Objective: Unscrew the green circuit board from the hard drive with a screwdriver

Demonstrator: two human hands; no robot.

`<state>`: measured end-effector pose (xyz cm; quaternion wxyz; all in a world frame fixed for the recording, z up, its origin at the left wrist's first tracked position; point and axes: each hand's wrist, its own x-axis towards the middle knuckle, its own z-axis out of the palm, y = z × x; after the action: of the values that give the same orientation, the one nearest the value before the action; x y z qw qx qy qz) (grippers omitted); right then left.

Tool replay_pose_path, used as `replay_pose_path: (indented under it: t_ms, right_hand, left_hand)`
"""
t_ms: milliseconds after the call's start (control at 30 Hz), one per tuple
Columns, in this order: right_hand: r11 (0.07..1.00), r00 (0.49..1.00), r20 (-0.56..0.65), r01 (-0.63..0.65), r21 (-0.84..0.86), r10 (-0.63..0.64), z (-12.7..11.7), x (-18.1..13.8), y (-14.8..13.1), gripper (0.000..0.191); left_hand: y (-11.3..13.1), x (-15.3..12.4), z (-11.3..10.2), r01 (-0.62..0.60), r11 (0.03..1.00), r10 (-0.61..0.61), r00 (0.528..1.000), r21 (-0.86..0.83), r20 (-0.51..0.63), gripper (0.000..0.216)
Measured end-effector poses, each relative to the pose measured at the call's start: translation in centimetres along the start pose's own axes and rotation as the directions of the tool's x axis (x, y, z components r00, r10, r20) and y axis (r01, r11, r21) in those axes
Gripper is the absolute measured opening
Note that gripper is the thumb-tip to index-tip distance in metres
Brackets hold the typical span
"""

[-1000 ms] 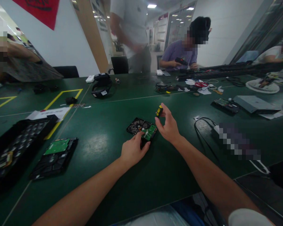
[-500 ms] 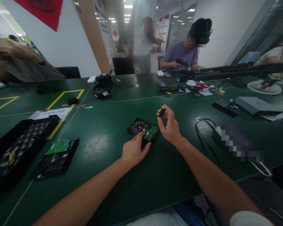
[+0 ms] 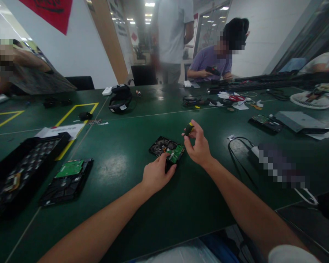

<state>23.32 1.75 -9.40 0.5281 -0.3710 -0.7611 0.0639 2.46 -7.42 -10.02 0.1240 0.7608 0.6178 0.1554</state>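
Note:
A hard drive (image 3: 159, 146) lies on the green table with its green circuit board facing up. My left hand (image 3: 156, 175) grips its near edge, thumb along the side and fingers over the board. My right hand (image 3: 199, 146) is closed around the black-and-yellow handle of a screwdriver (image 3: 189, 128), raised just beyond the drive's right corner. I cannot make out the screwdriver's shaft or tip. A second hard drive (image 3: 67, 182), also with a green board, rests to the left, apart from both hands.
A long black tray (image 3: 30, 164) stands at the left. On the right lie a cable (image 3: 241, 166), another drive (image 3: 264, 123) and a grey metal box (image 3: 301, 121). A black headset strap (image 3: 120, 99) sits farther back. A person in purple (image 3: 211, 62) works across the table.
The screwdriver handle has turned in my right fingers, showing less yellow. My left hand stays on the hard drive. The standing person in the background has shifted.

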Motion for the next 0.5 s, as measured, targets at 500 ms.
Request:
replay_pose_path:
  t_ms: [500]
  right_hand:
    - [1.000,0.999,-0.047,-0.009,0.025,0.010,0.08,-0.05,0.09,0.072]
  left_hand:
    - [0.06,0.02,0.07,0.013,1.000,-0.013,1.000,0.009,0.013,0.051]
